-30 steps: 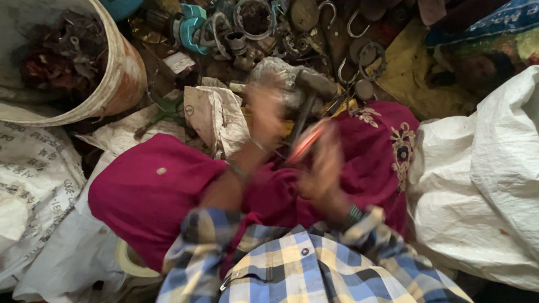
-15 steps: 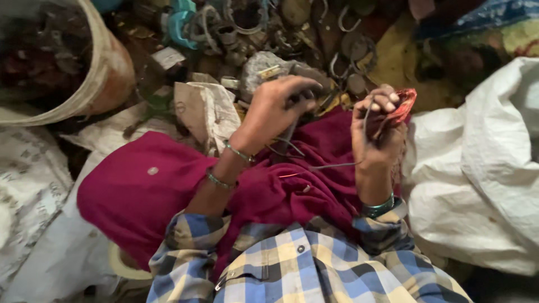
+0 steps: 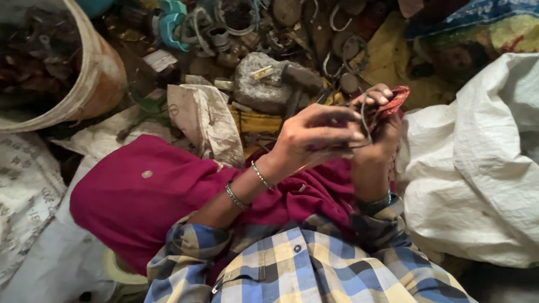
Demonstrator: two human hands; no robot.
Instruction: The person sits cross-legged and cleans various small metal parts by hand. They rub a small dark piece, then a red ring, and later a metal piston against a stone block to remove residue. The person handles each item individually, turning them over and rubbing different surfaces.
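The right hand (image 3: 379, 132) is raised in front of the chest, palm toward the body, and its fingers are closed around a small red-orange piece (image 3: 394, 102) together with a thin dark wire loop (image 3: 365, 120). The loop stands almost upright and its lower end bends toward the left hand (image 3: 314, 134). The left hand comes from the left side with bent wrist, and its fingertips (image 3: 351, 134) pinch narrowly on the wire, touching the right hand. So both hands are on the wire, and the red-orange piece lies just to the right of the left fingers. What exactly the piece is, I cannot tell, because the view is dim. Beyond the hands lies a grey stone (image 3: 261, 84) among metal scrap, and to the right of them a white sack (image 3: 483, 168).
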